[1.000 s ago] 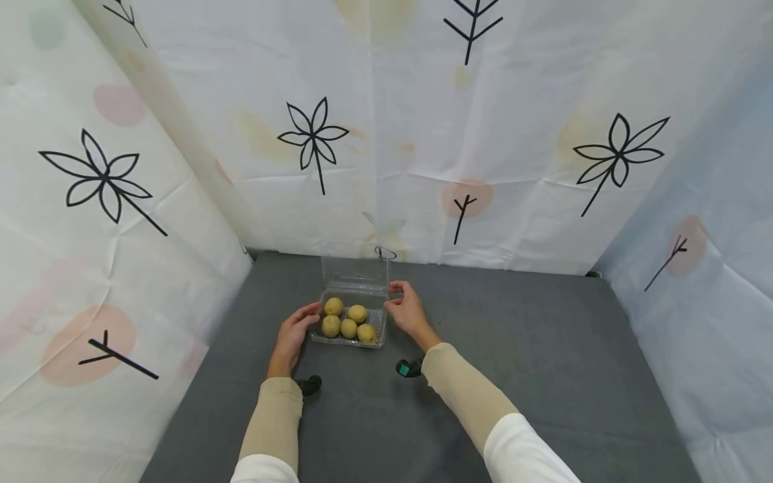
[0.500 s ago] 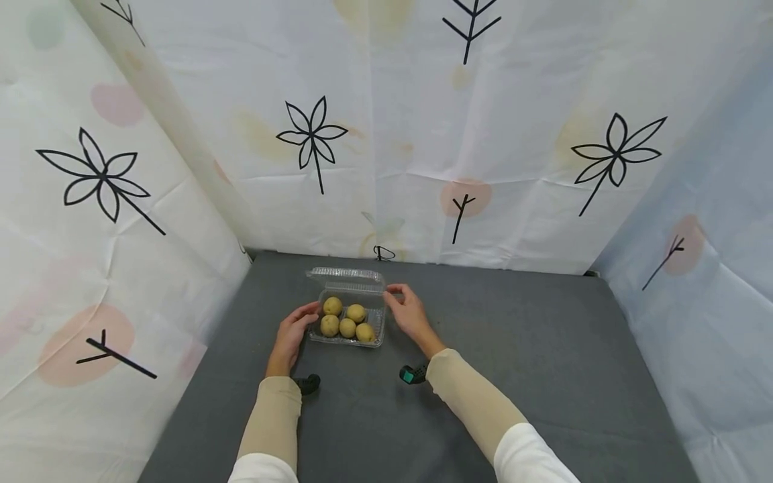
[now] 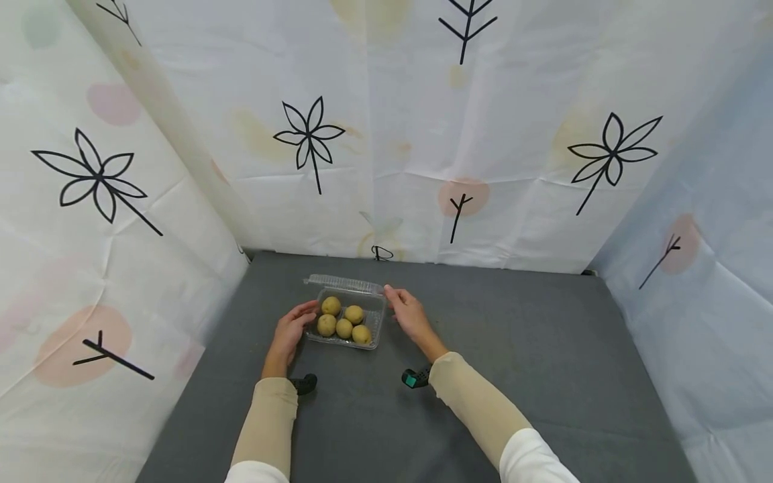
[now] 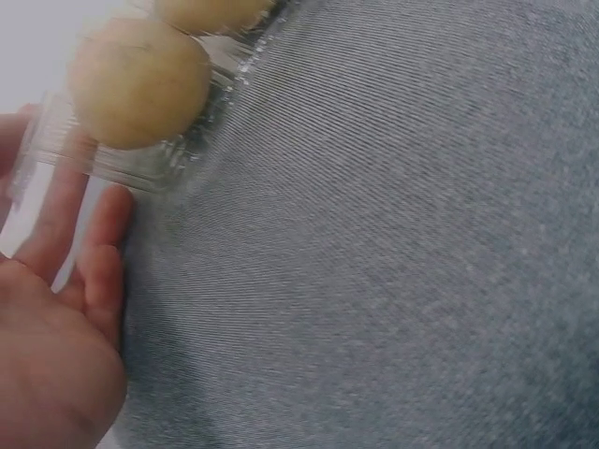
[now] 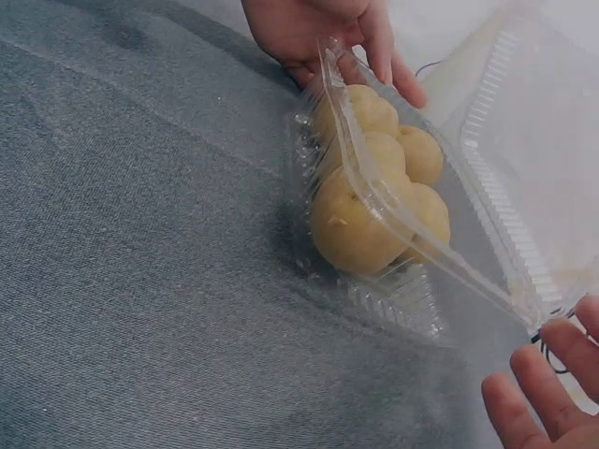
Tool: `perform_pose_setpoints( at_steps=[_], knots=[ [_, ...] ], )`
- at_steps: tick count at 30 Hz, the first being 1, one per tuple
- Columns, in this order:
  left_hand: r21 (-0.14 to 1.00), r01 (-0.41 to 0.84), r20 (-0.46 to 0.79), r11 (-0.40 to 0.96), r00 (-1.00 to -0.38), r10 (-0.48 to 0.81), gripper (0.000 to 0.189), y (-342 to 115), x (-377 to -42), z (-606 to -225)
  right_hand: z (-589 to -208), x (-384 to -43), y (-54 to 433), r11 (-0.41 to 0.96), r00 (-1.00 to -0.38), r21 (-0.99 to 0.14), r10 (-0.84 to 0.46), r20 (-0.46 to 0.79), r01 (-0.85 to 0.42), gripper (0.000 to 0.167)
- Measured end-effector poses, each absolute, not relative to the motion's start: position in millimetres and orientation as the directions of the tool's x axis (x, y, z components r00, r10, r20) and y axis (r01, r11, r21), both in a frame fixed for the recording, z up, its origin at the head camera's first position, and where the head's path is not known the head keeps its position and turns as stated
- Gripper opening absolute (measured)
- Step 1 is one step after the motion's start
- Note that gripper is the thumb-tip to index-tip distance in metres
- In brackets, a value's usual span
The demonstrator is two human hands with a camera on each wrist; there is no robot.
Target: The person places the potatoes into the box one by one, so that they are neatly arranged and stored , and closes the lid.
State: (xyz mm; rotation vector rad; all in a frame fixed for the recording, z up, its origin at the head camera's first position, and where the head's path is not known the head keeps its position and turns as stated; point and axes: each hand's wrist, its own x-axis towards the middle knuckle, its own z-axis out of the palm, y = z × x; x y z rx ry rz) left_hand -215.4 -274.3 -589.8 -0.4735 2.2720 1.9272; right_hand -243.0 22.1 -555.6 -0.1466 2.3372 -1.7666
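A clear plastic clamshell box (image 3: 373, 320) sits on the table with several small potatoes (image 3: 327, 325) inside it. Its transparent lid (image 3: 344, 284) is raised along the far side and joined to the tray there. My left hand (image 3: 288, 335) is at the box's left end, its fairly straight fingers touching the outer wall in the left wrist view. At the far right corner is my right hand (image 3: 410, 318), with fingers spread and the fingertips (image 5: 552, 332) at the lid's hinge end. Part of the right hand lies outside the right wrist view.
A grey cloth-covered table (image 3: 513, 349) extends to the right and front of the box. White printed curtains (image 3: 417, 134) enclose the back and both sides. A black strap device (image 3: 417, 378) is on the right wrist, another (image 3: 306, 384) on the left.
The lid, upright and tall one second ago, now appears much lower behind the tray. My right hand has shifted slightly; the left hand keeps its place at the box. The potatoes stay inside.
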Motion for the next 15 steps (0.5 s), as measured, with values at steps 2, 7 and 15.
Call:
perform_pose_setpoints(
  at_steps=[2, 7, 15],
  knots=[
    [0.937, -0.321, -0.301, 0.139, -0.942, -0.147, 0.042, -275, -215, -588, -554, -243, 21, 0.291, -0.971, -0.956, -0.212, -0.113, 0.048, 0.065],
    [0.935, -0.327, -0.313, 0.139, -0.943, -0.115, 0.043, -276, -213, -580, -550, -244, 21, 0.336, -0.968, -0.939, -0.201, -0.152, 0.077, 0.068],
    [0.920, -0.363, -0.340, 0.146, -0.927, -0.160, 0.041, -276, -216, -580, -548, -243, 25, 0.387, -0.949, -0.919, -0.254, -0.188, 0.078, 0.064]
  ],
)
